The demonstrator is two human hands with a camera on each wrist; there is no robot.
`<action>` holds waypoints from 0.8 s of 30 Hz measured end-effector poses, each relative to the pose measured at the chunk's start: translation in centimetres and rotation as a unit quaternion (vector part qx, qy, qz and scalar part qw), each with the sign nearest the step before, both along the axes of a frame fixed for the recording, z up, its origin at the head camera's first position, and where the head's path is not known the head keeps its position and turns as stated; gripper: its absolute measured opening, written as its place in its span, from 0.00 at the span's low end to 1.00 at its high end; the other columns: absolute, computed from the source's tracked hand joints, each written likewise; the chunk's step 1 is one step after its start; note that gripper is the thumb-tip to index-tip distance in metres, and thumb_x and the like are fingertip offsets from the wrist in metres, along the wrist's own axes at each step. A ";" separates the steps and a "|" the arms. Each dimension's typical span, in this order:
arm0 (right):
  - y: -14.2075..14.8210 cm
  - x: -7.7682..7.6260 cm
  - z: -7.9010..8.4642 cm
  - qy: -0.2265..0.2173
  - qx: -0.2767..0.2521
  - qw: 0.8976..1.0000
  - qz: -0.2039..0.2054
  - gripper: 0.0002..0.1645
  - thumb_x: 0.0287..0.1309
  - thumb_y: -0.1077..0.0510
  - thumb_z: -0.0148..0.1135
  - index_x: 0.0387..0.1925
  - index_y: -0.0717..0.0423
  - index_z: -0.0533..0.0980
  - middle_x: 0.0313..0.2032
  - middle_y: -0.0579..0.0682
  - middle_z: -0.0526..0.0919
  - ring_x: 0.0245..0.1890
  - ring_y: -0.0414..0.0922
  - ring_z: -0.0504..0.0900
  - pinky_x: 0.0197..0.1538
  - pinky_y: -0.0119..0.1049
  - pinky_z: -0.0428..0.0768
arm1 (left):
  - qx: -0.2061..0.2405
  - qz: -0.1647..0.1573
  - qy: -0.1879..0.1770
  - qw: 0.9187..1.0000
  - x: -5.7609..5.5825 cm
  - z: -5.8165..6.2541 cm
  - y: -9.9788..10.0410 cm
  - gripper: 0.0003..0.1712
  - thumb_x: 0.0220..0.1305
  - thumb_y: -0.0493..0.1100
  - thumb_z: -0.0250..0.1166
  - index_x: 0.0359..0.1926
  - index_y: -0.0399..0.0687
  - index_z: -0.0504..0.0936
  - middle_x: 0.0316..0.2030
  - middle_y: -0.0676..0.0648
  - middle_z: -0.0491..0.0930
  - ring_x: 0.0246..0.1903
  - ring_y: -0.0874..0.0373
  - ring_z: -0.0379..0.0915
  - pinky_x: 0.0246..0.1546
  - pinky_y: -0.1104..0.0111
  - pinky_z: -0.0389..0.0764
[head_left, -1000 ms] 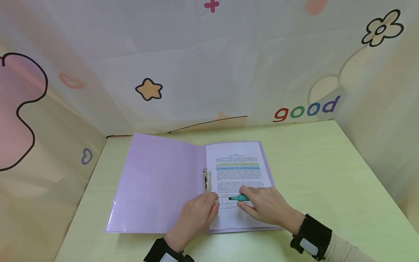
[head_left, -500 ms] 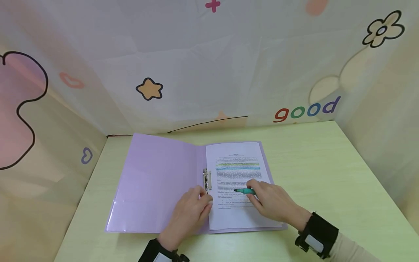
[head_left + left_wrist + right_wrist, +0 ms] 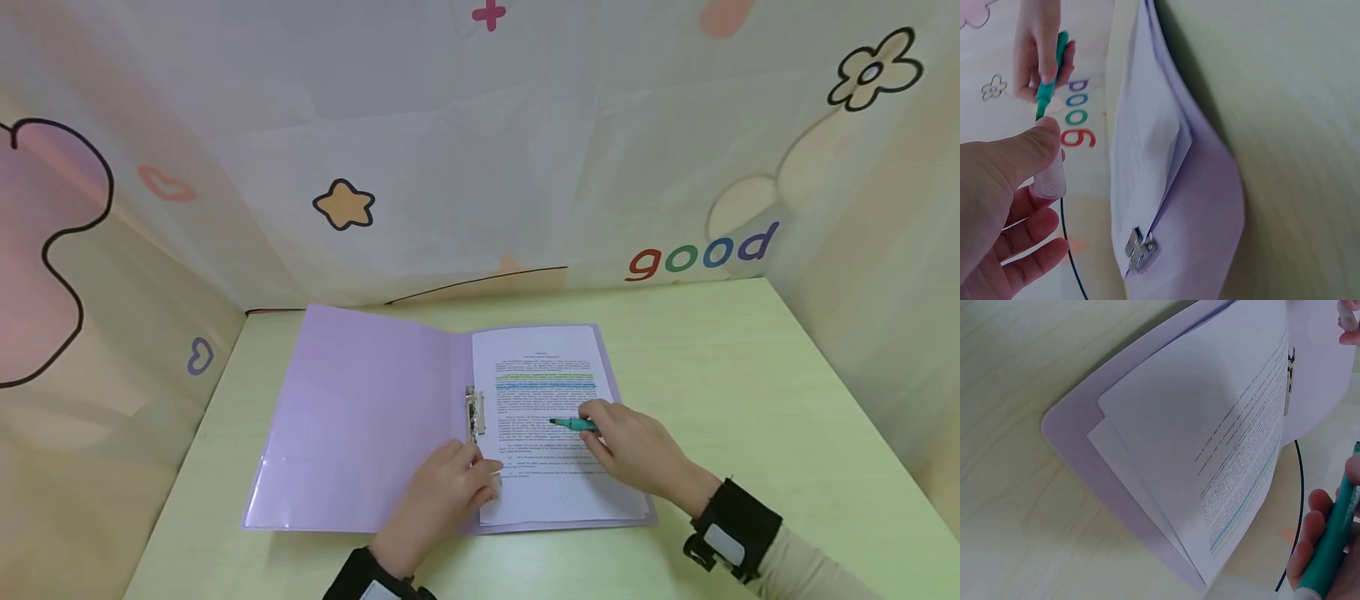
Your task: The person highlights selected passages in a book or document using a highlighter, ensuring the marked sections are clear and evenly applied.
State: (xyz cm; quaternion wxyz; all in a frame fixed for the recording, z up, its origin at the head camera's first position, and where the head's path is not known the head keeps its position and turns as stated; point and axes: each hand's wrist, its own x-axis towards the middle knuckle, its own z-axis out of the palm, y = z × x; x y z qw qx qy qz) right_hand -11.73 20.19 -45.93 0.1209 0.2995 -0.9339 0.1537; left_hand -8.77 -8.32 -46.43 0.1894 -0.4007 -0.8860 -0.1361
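Observation:
My right hand (image 3: 633, 442) holds an uncapped green highlighter (image 3: 576, 424) over the printed page (image 3: 558, 500), its dark tip pointing left above the middle paragraph. In the right wrist view the fingers wrap the green barrel (image 3: 1332, 550). My left hand (image 3: 438, 492) pinches a translucent whitish cap (image 3: 1051, 177) between thumb and forefinger, the other fingers loosely bent. That hand is over the binder's spine side, below the metal clip (image 3: 474, 412). Near its top the page carries a yellow-green line and a blue line (image 3: 546, 386) of highlighting.
The purple folder (image 3: 360, 417) lies spread on the pale wooden table (image 3: 750, 400), its cover to the left and papers to the right. A printed cloth backdrop (image 3: 480, 167) stands behind and at both sides.
My right hand with the highlighter has moved up and right across the page. The left hand, holding the cap, has shifted slightly left, then back a little to the right.

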 end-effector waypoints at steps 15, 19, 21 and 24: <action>0.6 -0.6 -0.1 -0.002 -0.008 1.000 -0.016 0.15 0.53 0.53 0.59 0.41 0.52 0.68 0.29 0.44 0.75 0.23 0.36 0.66 0.19 0.26 0.65 | -0.059 -0.102 0.032 0.993 2.1 -1.2 3.4 0.07 0.47 0.50 0.68 0.26 0.58 0.78 0.24 0.60 0.72 0.24 0.66 0.58 0.23 0.82 0.56; 0.5 -0.7 -0.1 -0.008 -0.010 1.000 -0.022 0.15 0.54 0.53 0.60 0.41 0.52 0.68 0.29 0.44 0.76 0.22 0.36 0.67 0.18 0.26 0.64 | -0.069 -0.128 0.021 0.989 2.7 -1.5 4.1 0.05 0.49 0.48 0.66 0.26 0.59 0.78 0.23 0.61 0.70 0.24 0.67 0.57 0.23 0.82 0.56; 0.5 -0.7 -0.1 -0.012 -0.008 1.000 -0.025 0.15 0.54 0.53 0.59 0.41 0.52 0.68 0.30 0.44 0.76 0.22 0.36 0.67 0.18 0.26 0.64 | -0.072 -0.142 0.011 0.987 3.1 -1.6 4.4 0.04 0.50 0.49 0.66 0.27 0.59 0.78 0.23 0.61 0.70 0.24 0.67 0.57 0.23 0.83 0.54; 0.4 -0.8 0.0 -0.018 -0.005 0.999 -0.028 0.15 0.54 0.52 0.59 0.41 0.52 0.68 0.29 0.43 0.75 0.22 0.35 0.67 0.17 0.26 0.64 | -0.074 -0.155 0.005 0.985 3.5 -1.8 4.8 0.04 0.49 0.48 0.67 0.27 0.60 0.79 0.22 0.62 0.69 0.23 0.68 0.55 0.23 0.83 0.51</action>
